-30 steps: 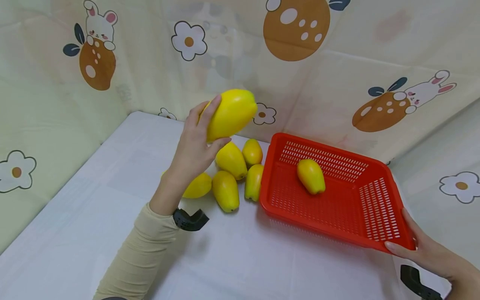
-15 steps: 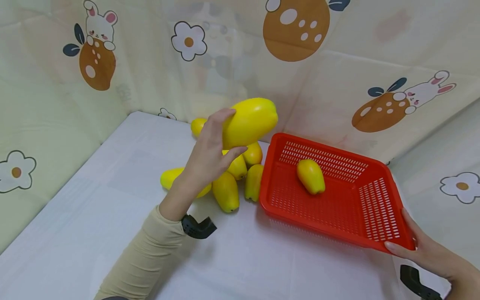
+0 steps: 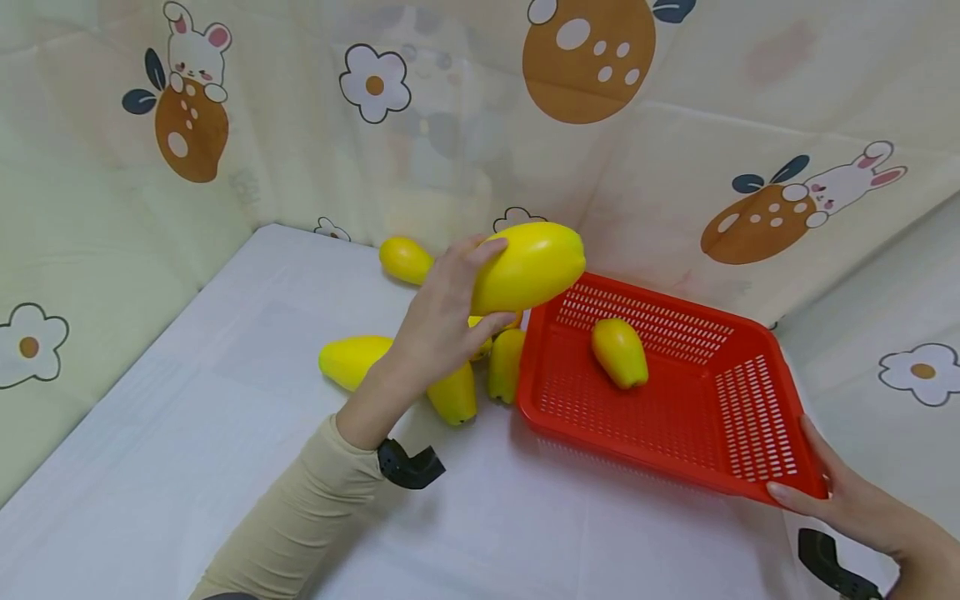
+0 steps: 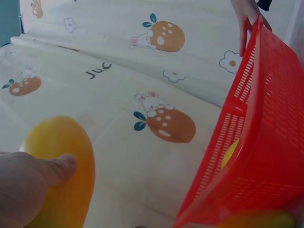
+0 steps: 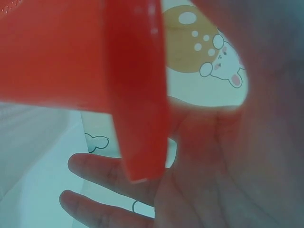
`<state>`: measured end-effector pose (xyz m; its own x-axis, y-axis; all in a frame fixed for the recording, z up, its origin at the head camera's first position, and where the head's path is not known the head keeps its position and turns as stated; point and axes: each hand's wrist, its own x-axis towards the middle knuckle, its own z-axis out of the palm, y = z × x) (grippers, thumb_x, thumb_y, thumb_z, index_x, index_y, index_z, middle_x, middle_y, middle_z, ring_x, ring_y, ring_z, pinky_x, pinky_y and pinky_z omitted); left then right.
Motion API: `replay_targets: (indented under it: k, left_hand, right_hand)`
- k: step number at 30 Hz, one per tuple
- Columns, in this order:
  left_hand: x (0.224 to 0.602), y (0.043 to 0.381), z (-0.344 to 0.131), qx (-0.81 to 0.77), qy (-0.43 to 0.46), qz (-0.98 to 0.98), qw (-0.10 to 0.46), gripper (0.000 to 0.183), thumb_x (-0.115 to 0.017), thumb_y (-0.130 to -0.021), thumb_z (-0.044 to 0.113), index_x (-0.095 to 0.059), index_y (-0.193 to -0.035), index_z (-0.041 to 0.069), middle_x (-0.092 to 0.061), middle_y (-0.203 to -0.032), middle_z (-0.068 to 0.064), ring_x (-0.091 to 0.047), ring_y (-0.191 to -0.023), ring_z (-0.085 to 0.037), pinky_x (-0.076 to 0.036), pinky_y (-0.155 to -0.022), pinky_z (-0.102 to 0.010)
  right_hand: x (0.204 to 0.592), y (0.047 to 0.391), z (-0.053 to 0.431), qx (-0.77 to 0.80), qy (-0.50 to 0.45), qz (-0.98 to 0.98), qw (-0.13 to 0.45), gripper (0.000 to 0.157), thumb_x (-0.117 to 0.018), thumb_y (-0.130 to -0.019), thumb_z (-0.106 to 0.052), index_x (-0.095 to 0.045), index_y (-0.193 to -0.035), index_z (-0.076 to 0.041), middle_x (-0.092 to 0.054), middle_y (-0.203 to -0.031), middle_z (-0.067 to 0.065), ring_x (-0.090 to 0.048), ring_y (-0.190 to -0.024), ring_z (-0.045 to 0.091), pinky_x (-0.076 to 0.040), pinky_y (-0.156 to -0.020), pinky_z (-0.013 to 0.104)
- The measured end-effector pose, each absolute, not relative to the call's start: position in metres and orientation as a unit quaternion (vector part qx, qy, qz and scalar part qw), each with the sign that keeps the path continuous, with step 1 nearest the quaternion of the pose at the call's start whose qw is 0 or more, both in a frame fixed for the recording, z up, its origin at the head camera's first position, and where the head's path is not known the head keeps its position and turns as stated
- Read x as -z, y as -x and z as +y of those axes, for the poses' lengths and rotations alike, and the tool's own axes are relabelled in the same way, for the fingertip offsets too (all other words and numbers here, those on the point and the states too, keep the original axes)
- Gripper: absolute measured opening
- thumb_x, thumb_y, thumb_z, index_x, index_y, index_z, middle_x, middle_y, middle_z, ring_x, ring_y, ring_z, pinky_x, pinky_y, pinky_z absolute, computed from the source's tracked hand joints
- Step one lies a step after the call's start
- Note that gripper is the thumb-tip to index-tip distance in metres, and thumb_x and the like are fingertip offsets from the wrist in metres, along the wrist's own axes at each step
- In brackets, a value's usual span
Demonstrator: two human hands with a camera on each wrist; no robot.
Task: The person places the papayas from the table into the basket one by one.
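My left hand (image 3: 442,321) grips a large yellow papaya (image 3: 534,268) in the air, over the back left corner of a red plastic basket (image 3: 675,417). In the left wrist view the thumb lies along the side of that papaya (image 4: 71,190). One smaller papaya (image 3: 619,353) lies inside the basket. At the basket's front right corner, my right hand (image 3: 855,500) holds the rim, thumb on the near side. From the right wrist, the basket rim (image 5: 137,95) stands close before the palm, with two fingers (image 5: 114,175) extended beyond it.
Several more papayas lie left of the basket, partly hidden by my left arm; one papaya (image 3: 506,367) sits right at its wall. Another papaya (image 3: 405,260) lies at the back edge of the white table (image 3: 247,358). A printed curtain (image 3: 450,150) hangs close behind.
My left hand has carried the papaya rightward and a little down toward the basket, from above the group of papayas. The right hand and the basket have stayed in place.
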<state>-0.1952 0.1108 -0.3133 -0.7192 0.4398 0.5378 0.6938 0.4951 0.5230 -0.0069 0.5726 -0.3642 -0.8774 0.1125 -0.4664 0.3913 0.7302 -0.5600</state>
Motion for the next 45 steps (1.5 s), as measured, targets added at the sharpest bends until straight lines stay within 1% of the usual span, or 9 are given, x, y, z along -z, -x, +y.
replay_targets:
  k: [10,17,22,26,28,33,42,44,45]
  left_hand:
    - [0.319,0.192,0.12,0.347,0.354,-0.852,0.17,0.076,-0.071,-0.084,0.033,-0.026,-0.144,0.022,-0.033,-0.146,-0.007,-0.038,-0.132,-0.021,-0.041,-0.105,-0.04]
    - [0.326,0.193,0.128,0.335,0.367,-0.848,0.182,0.073,-0.071,-0.084,0.035,-0.03,-0.142,0.024,-0.033,-0.147,-0.006,-0.039,-0.13,-0.022,-0.042,-0.101,-0.038]
    - [0.333,0.193,0.135,0.317,0.374,-0.857,0.155,0.073,-0.071,-0.084,0.037,-0.03,-0.143,0.027,-0.031,-0.149,-0.005,-0.039,-0.13,-0.024,-0.042,-0.102,-0.039]
    - [0.339,0.194,0.139,0.304,0.373,-0.866,0.134,0.073,-0.069,-0.084,0.039,-0.028,-0.144,0.028,-0.03,-0.149,-0.005,-0.038,-0.131,-0.026,-0.041,-0.103,-0.041]
    - [0.341,0.194,0.141,0.301,0.376,-0.867,0.128,0.073,-0.068,-0.085,0.04,-0.028,-0.145,0.028,-0.03,-0.15,-0.005,-0.038,-0.131,-0.026,-0.041,-0.102,-0.042]
    - [0.346,0.194,0.144,0.297,0.39,-0.864,0.115,0.072,-0.067,-0.085,0.041,-0.029,-0.145,0.03,-0.03,-0.15,-0.007,-0.036,-0.133,-0.025,-0.04,-0.105,-0.044]
    - [0.357,0.192,0.15,0.295,0.417,-0.858,0.062,0.069,-0.067,-0.085,0.04,-0.033,-0.145,0.038,-0.031,-0.149,-0.006,-0.034,-0.133,-0.022,-0.042,-0.104,-0.033]
    - [0.357,0.192,0.153,0.293,0.42,-0.857,0.06,0.069,-0.067,-0.085,0.041,-0.032,-0.145,0.039,-0.031,-0.149,-0.006,-0.035,-0.133,-0.022,-0.043,-0.103,-0.031]
    - [0.356,0.192,0.155,0.293,0.42,-0.857,0.061,0.07,-0.067,-0.085,0.041,-0.032,-0.146,0.039,-0.031,-0.149,-0.005,-0.035,-0.133,-0.021,-0.043,-0.102,-0.031]
  right_hand:
    - [0.365,0.006,0.573,0.339,-0.143,0.906,0.209,0.11,-0.06,-0.089,-0.037,0.039,-0.134,-0.031,-0.002,-0.145,0.038,-0.025,-0.116,0.053,-0.054,-0.076,0.055]
    - [0.364,0.005,0.572,0.341,-0.142,0.905,0.209,0.109,-0.06,-0.09,-0.037,0.039,-0.135,-0.032,-0.004,-0.144,0.037,-0.025,-0.116,0.052,-0.054,-0.076,0.056]
    - [0.364,0.002,0.573,0.343,-0.137,0.905,0.211,0.108,-0.06,-0.09,-0.036,0.039,-0.135,-0.033,-0.004,-0.145,0.037,-0.025,-0.116,0.05,-0.054,-0.076,0.056]
    - [0.364,0.003,0.573,0.349,-0.113,0.909,0.196,0.106,-0.06,-0.091,-0.03,0.035,-0.139,-0.034,-0.01,-0.144,0.035,-0.031,-0.113,0.037,-0.056,-0.076,0.05]
    - [0.363,0.004,0.573,0.349,-0.109,0.911,0.193,0.105,-0.06,-0.091,-0.03,0.033,-0.139,-0.036,-0.011,-0.144,0.034,-0.03,-0.113,0.035,-0.056,-0.076,0.049]
    - [0.361,0.007,0.571,0.347,-0.113,0.91,0.195,0.105,-0.06,-0.091,-0.033,0.033,-0.139,-0.038,-0.009,-0.146,0.033,-0.025,-0.116,0.043,-0.055,-0.077,0.054]
    - [0.362,0.007,0.571,0.347,-0.121,0.908,0.202,0.105,-0.059,-0.091,-0.033,0.035,-0.138,-0.031,-0.005,-0.145,0.037,-0.019,-0.12,0.053,-0.054,-0.077,0.056]
    - [0.36,0.008,0.572,0.344,-0.12,0.91,0.199,0.105,-0.059,-0.091,-0.032,0.035,-0.138,-0.03,-0.005,-0.145,0.037,-0.021,-0.119,0.052,-0.055,-0.076,0.055]
    - [0.358,0.008,0.573,0.341,-0.12,0.912,0.195,0.105,-0.059,-0.091,-0.032,0.035,-0.138,-0.032,-0.005,-0.145,0.036,-0.023,-0.121,0.045,-0.055,-0.076,0.054]
